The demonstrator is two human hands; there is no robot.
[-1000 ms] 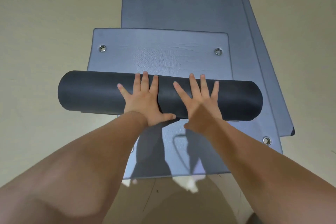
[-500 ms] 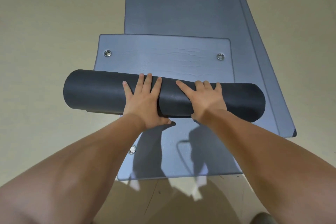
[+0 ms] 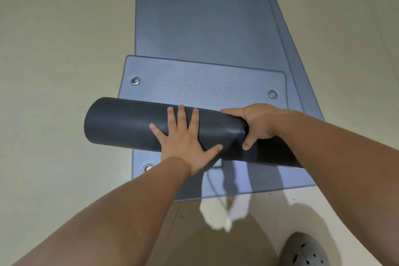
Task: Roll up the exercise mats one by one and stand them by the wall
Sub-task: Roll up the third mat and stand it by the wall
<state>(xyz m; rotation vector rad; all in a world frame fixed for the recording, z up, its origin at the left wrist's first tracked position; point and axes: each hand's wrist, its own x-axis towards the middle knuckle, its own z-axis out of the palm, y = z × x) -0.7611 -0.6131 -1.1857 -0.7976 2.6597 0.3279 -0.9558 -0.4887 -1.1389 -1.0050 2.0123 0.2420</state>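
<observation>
The top mat is mostly wound into a dark, smooth roll lying crosswise, its left end sticking out past the mats below; its unrolled end lies flat just beyond the roll, blue-grey, with rounded corners and a metal eyelet near each; a second mat, the same blue-grey, lies flat beneath and runs lengthwise away, one eyelet showing at its near left corner; the edge of a third mat shows along its right side.
</observation>
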